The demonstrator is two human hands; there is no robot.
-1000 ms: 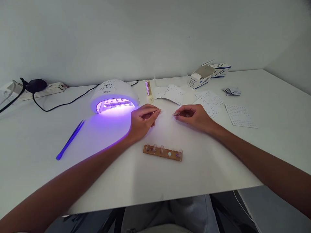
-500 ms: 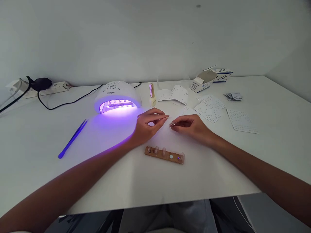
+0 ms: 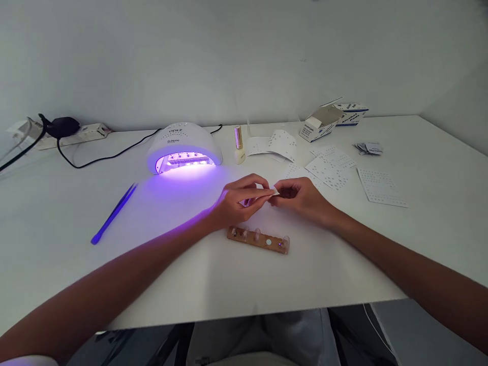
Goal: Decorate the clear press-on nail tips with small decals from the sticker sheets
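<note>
My left hand (image 3: 246, 198) is closed in a pinch on a small white piece (image 3: 275, 191), perhaps paper or a wipe. Its fingertips meet those of my right hand (image 3: 297, 193), also pinched. Whatever my right fingers hold is hidden between the two hands. Just below lies a brown nail-tip stand (image 3: 274, 246) carrying several clear false nails (image 3: 257, 235). One bare white dot (image 3: 269, 242) shows on the stand between them.
Behind my left hand a white nail lamp (image 3: 185, 142) glows violet. Blue tweezers (image 3: 114, 213) lie left. A polish bottle (image 3: 239, 147), sticker sheets (image 3: 330, 170), an open alcohol-pad box (image 3: 320, 123) and small sachets (image 3: 369, 148) stand or lie toward the back right.
My left hand has moved right and slightly down, so the fingertips, apart before, now meet. The white piece now shows clearly at my left fingertips. My right hand has barely shifted.
</note>
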